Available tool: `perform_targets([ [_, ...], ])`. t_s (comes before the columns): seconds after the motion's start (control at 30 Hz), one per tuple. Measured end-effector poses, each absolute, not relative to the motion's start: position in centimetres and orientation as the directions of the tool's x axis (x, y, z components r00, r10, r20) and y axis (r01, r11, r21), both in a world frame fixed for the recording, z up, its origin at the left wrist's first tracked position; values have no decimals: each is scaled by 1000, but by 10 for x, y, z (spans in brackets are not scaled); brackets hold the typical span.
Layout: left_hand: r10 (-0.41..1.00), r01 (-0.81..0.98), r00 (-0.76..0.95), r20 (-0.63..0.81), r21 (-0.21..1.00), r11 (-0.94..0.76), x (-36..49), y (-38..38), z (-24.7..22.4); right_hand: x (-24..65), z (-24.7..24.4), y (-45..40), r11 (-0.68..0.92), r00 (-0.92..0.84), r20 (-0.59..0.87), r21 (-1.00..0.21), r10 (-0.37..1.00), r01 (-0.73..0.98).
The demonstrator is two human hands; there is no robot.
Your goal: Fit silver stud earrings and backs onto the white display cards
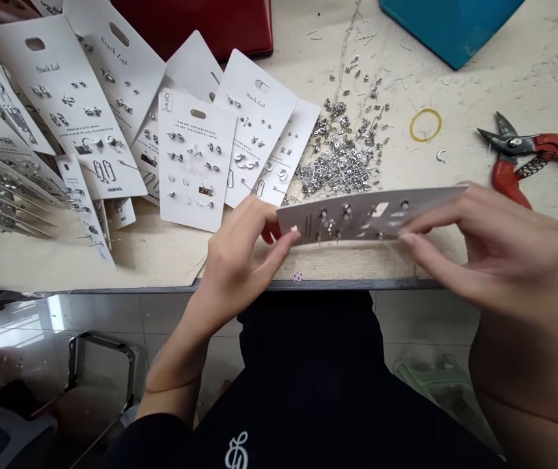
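A jewellery card (351, 225) is held tilted and lengthwise near the table's front edge, with small metal earring parts poking from its face. My left hand (244, 254) pinches the card's left end between thumb and fingers. At the other end, my right hand (488, 247) grips it, the thumb at the lower edge and fingers behind or above. Just beyond the card lies a pile of small silver earring backs (340, 163). White cards with earrings (198, 156) overlap one another to the left of the pile.
Red-handled pliers (513, 153) lie at the right, near a yellow rubber band (426, 124) and a small metal hook (441, 156). A red box (200, 26) and a blue object (454, 29) stand at the back. More carded jewellery (0, 189) fills the far left.
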State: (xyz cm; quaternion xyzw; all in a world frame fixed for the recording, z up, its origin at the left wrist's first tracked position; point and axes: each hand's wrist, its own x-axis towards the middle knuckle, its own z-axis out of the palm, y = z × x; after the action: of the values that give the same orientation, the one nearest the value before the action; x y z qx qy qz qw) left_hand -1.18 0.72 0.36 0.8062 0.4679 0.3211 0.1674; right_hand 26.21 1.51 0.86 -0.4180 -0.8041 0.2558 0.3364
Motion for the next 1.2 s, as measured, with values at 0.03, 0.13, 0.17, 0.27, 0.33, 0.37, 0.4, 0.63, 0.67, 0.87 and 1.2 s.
perform_targets([
  [0.03,876,637,377,301,603,-481,-14,3,6,263,9,11,497,-452,283,-724,846,478],
  [0.13,893,661,402,201,612,-435,-18,-3,6,265,5,3,463,-529,197,-772,825,435],
  [0.17,894,670,394,212,600,-437,-18,-2,3,264,2,4,469,-534,201,-771,821,430],
  [0.27,897,671,334,291,594,-443,-13,8,-8,261,-3,16,511,-501,258,-720,826,471],
  [0.33,895,670,273,353,598,-440,-8,16,-13,259,-2,27,530,-484,276,-659,830,534],
  [0.37,893,671,245,377,599,-437,-6,19,-14,258,0,32,546,-480,294,-627,827,555],
  [0.4,891,665,222,396,606,-436,-5,21,-13,258,3,35,559,-476,312,-600,822,572],
  [0.63,952,585,288,104,768,-261,-17,-3,4,265,17,18,504,-543,218,-732,811,459],
  [0.67,954,599,291,76,763,-244,-18,-5,4,265,15,15,486,-559,185,-747,808,454],
  [0.87,968,605,228,99,765,-221,-13,-2,-8,257,-1,19,447,-485,192,-747,853,491],
  [1.2,958,420,175,227,863,-281,-4,-12,-10,262,13,1,491,-417,292,-693,861,528],
])
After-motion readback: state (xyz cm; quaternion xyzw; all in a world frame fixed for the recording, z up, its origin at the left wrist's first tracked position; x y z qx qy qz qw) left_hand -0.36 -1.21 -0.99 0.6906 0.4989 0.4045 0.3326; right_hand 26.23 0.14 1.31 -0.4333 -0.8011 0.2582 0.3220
